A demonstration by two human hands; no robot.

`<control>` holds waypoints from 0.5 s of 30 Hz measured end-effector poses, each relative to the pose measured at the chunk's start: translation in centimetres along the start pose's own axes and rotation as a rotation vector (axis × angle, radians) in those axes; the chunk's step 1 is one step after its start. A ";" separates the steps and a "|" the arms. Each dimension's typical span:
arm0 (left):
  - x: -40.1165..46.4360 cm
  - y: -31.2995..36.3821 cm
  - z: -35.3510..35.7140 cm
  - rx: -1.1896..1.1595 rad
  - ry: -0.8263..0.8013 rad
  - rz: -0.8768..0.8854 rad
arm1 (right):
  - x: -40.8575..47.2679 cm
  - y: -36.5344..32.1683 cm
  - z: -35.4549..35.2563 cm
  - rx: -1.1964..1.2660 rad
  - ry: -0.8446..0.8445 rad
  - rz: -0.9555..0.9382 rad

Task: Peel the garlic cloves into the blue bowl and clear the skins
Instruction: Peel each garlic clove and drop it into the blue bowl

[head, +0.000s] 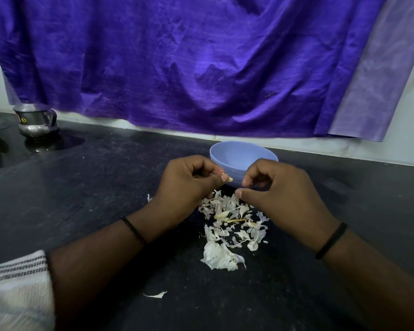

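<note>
My left hand (189, 182) pinches a small garlic clove (229, 179) between thumb and fingers; only its pale tip shows. My right hand (275, 189) hovers just to the right of it with fingers curled and thumb stretched toward the clove; nothing is visible in it. Both hands hang in front of the blue bowl (244, 154), whose inside looks bare from here. A heap of white garlic skins (229, 225) lies on the dark counter under and in front of my hands. One stray skin (157, 295) lies nearer to me.
A steel jug (36, 120) stands at the back left beside a dark round recess in the counter (81, 199). A purple cloth (201, 68) hangs along the wall behind the bowl. My striped sleeve (17, 290) shows at the lower left.
</note>
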State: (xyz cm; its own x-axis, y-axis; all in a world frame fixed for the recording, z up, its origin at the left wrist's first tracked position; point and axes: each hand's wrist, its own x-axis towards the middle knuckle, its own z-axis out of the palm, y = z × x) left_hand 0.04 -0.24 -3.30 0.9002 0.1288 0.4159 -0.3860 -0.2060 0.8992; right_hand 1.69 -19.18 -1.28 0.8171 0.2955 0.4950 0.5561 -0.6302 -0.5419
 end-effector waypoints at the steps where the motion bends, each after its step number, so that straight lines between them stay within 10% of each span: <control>1: 0.0 0.0 0.0 -0.002 -0.003 -0.003 | 0.0 -0.1 0.1 0.032 0.002 0.001; 15: 0.1 -0.7 0.0 -0.060 -0.070 -0.056 | -0.3 -0.8 0.6 0.141 0.032 -0.059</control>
State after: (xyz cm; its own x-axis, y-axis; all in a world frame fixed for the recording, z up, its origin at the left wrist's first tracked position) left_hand 0.43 -0.12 -3.91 0.9317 0.0699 0.3565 -0.3444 -0.1422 0.9280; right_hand 1.15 -18.38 -1.38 0.7781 0.3049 0.5492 0.6210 -0.5048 -0.5996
